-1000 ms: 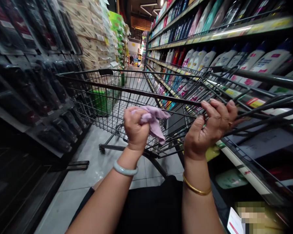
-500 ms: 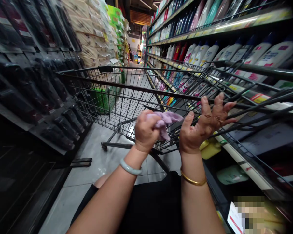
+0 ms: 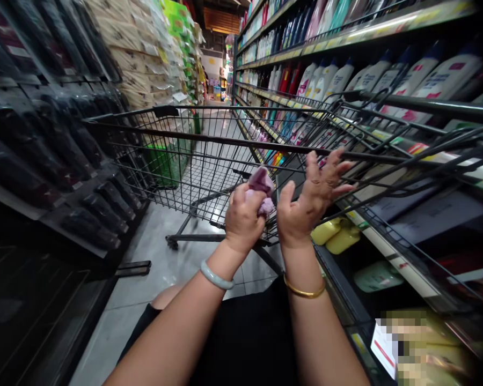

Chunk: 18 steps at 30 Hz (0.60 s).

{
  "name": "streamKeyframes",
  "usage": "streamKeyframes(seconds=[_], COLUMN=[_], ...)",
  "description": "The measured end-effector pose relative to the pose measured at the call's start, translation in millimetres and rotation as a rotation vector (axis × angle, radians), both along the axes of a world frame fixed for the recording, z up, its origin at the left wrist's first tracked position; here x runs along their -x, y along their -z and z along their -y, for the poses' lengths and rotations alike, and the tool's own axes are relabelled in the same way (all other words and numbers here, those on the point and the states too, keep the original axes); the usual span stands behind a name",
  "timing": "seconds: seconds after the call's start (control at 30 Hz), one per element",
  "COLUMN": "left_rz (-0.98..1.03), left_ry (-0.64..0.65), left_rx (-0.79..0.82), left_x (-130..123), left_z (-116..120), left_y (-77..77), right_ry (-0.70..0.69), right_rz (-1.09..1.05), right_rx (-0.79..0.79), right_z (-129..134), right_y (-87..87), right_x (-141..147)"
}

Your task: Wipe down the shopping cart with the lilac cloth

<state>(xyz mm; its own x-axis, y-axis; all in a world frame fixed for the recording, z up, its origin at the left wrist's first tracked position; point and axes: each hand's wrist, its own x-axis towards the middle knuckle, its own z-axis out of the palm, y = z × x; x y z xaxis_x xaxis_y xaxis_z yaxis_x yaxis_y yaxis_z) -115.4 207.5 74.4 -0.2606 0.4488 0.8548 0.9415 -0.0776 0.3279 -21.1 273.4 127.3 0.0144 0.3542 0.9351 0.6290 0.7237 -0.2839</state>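
Arguably the bunched purple cloth (image 3: 261,181), centre frame, could drop if the grip loosens. Left hand (image 3: 243,217): fist closed round it. Right hand (image 3: 306,206), right of centre: fingers spread, holding nothing; contact with the shopping cart (image 3: 225,140) behind it unclear. Bottle shelf (image 3: 346,39), upper right, lies beyond.

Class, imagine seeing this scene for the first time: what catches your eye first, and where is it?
The black wire shopping cart stands out first, stretching across the middle of the picture. In front of it, the left hand clutches a lilac cloth, with the right hand spread open beside it. Rows of bottles line the picture's right side.
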Motion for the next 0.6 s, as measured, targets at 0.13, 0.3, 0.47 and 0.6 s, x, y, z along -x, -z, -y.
streamKeyframes(seconds=[0.13, 0.3, 0.47, 0.6], left_rz=[-0.046, 0.24, 0.194, 0.115], left_ry=[0.096, -0.118, -0.033, 0.096], left_rx=[0.094, -0.083, 0.059, 0.217], left_x=[22, 53, 27, 13], left_z=[0, 2, -3, -4], left_y=[-4.5, -18.3, -4.9, -2.4], right_ry=[-0.086, -0.026, -0.029, -0.04], right_rz=[0.129, 0.071, 0.059, 0.052], right_rx=[0.065, 0.048, 0.019, 0.009], right_z=[6, 1, -2, -4], right_y=[7.3, 11.3, 13.8, 15.8], right_x=[11, 12, 17, 17])
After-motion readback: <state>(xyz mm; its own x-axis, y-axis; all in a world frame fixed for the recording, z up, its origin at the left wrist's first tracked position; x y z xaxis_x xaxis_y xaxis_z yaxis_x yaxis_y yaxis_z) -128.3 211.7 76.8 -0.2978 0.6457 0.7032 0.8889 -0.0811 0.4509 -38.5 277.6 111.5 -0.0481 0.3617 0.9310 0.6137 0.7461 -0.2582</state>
